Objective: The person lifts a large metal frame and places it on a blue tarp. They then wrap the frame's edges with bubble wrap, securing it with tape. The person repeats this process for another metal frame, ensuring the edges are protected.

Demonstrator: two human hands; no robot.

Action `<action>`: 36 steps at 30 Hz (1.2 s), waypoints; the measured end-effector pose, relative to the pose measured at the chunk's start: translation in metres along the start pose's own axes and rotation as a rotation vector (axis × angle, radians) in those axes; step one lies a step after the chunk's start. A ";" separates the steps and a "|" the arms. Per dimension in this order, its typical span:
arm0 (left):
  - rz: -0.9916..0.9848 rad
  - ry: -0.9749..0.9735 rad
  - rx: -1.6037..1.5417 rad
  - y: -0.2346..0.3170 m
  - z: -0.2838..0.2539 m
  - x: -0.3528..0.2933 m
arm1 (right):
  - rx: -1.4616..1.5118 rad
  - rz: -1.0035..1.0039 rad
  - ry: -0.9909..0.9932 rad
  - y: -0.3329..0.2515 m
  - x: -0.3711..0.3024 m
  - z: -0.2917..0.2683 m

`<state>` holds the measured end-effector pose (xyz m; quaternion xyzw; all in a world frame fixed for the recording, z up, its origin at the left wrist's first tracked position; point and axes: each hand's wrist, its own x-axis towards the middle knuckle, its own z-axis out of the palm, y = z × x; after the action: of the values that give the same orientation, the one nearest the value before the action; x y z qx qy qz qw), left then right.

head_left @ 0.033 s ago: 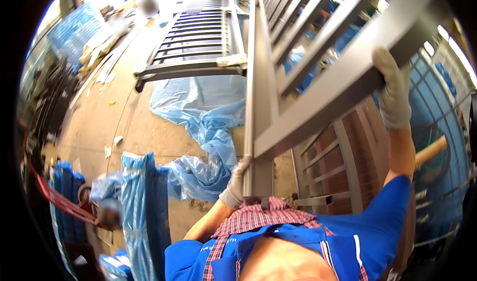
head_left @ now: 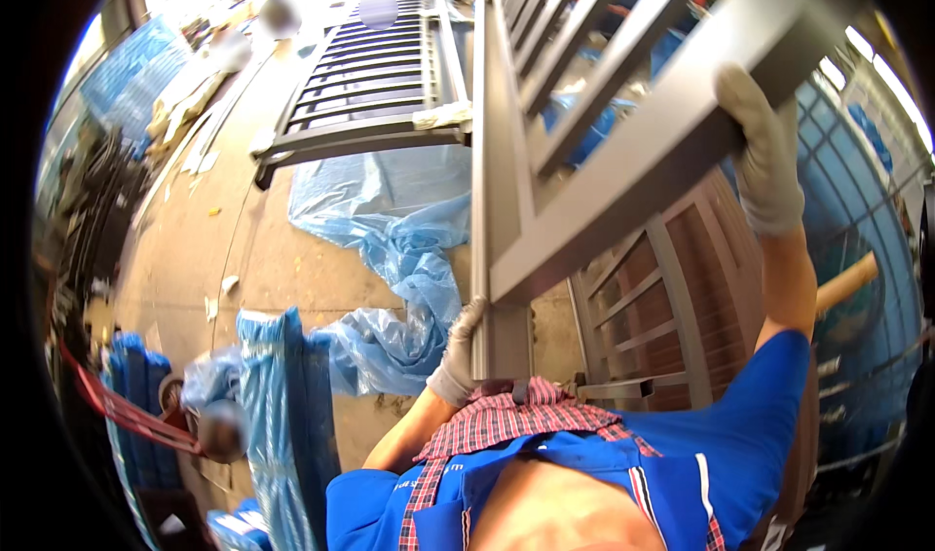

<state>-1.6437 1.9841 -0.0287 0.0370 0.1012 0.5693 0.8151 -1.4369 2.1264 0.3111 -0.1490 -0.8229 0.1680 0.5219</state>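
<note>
1. Grey, metallic-looking barred frame (head_left: 623, 176), reaching from 6 o'clock up through 12 to 2 o'clock. We note its tilt in front of the body; the widely spaced holds presumably limit twisting.

2. Dark barred frame (head_left: 360, 138), 11 o'clock. We see it with its bars facing up, probably for easy reach from above; its supports we cannot make out.

3. Blue plastic sheet (head_left: 414, 264), 10 to 7 o'clock. We find it crumpled on the floor (head_left: 258, 230), perhaps as protection against scuffing.

4. Second grey barred frame (head_left: 679, 308), between 3 and 4 o'clock. We see it beside brown panelling (head_left: 726, 259), apparently parked out of the way.

5. Blue-wrapped bundle (head_left: 268, 415), 8 o'clock. We judge that the film guards the finish of its contents.

6. Right hand (head_left: 765, 162), gloved, between 2 and 3 o'clock. We see it clasping the frame's cross rail (head_left: 672, 128) over its edge, likely to steady the far side.

7. Left hand (head_left: 461, 351), gloved, 6 o'clock. We see it gripping the left side of the long post (head_left: 502, 342) near its lower end, fingers partly hidden, seemingly for control.

8. Pale wrapping (head_left: 443, 115), 12 o'clock, at the dark frame's near right corner: padding, we suppose.
</note>
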 end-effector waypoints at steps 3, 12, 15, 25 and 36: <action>0.058 -0.011 -0.034 0.040 0.025 0.059 | 0.114 -0.092 -0.097 0.054 0.054 0.002; 0.162 0.006 0.024 0.164 0.029 0.209 | 0.088 0.046 -0.037 0.222 0.176 0.036; 0.104 -0.042 0.040 0.205 0.010 0.270 | 0.112 0.008 -0.148 0.292 0.200 0.031; 0.066 0.067 -0.051 0.344 -0.002 0.444 | 0.267 0.386 0.050 0.483 0.292 0.077; 0.167 0.140 -0.007 0.500 -0.005 0.648 | 0.623 0.440 0.189 0.802 0.366 0.067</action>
<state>-1.8904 2.7642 -0.0256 0.0024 0.1526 0.6366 0.7560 -1.5922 2.9930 0.2341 -0.1710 -0.6292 0.5032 0.5671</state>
